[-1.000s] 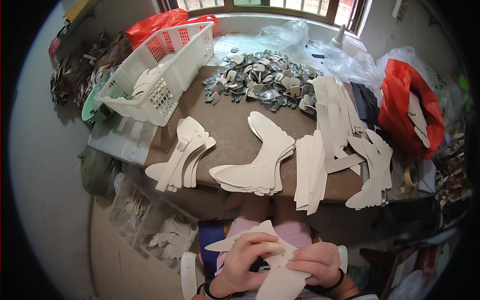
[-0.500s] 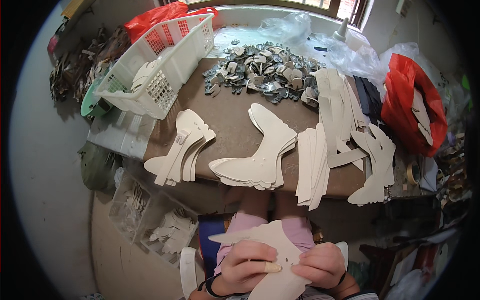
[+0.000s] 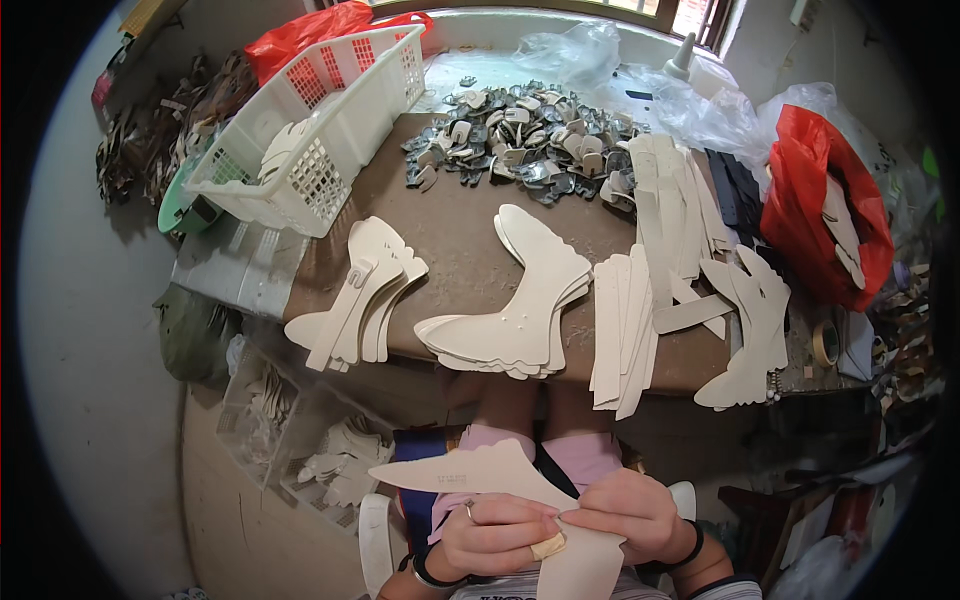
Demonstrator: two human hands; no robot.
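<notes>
Over my lap I hold a flat cream shoe-upper piece [image 3: 490,468] with a curved, wavy-edged outline. My left hand [image 3: 500,535] grips it from the left, with a ring and a tan wrap on its fingers. From the other side my right hand [image 3: 628,515] pinches the same piece, the fingertips of both hands nearly meeting at its middle. What lies under the fingertips is hidden. On the table edge ahead sits a stack of similar cream pieces [image 3: 500,340]. Left of it is another stack [image 3: 375,285] with a strap and buckle-like part on top.
Cream strips [image 3: 620,330] and more cut pieces [image 3: 745,330] overhang the table's right front edge. Behind them lie a heap of small buckle-like parts [image 3: 530,145], a white plastic basket [image 3: 330,180] and a red bag [image 3: 815,220]. Crates of pieces [image 3: 335,460] stand low at left.
The cream piece has turned and shifted slightly left and down, showing more of its face. My right hand has moved in closer to my left. Both still hold it.
</notes>
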